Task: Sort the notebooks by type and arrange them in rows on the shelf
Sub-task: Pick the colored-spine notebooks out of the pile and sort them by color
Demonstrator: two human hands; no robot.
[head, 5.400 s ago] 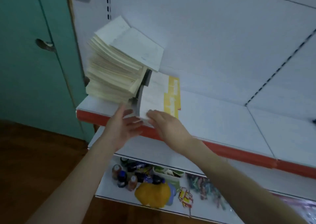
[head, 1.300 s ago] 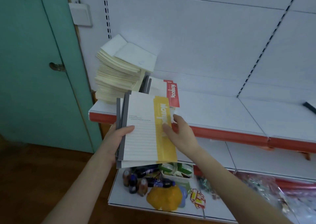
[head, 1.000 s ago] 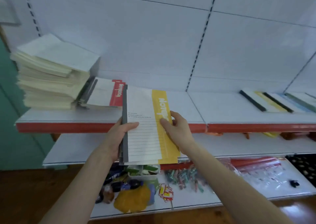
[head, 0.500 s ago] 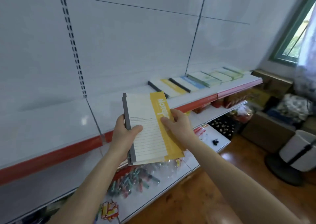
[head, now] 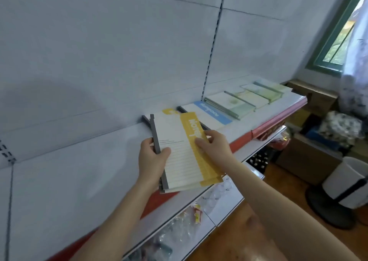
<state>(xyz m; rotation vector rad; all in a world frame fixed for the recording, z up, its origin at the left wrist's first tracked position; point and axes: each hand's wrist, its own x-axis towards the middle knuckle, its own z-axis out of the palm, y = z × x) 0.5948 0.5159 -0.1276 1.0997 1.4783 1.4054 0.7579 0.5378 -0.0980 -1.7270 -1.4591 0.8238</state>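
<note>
Notebooks (head: 180, 157) in left hand (head: 152, 162), right hand (head: 216, 148) gripping edge

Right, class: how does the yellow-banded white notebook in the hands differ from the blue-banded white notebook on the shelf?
The yellow-banded white notebook has a yellow strip; the blue-banded white notebook has a blue one. The yellow one is held by the left hand and right hand, tilted above the white shelf; the blue one lies flat on it, untouched. Both have white covers and dark spines.
</note>
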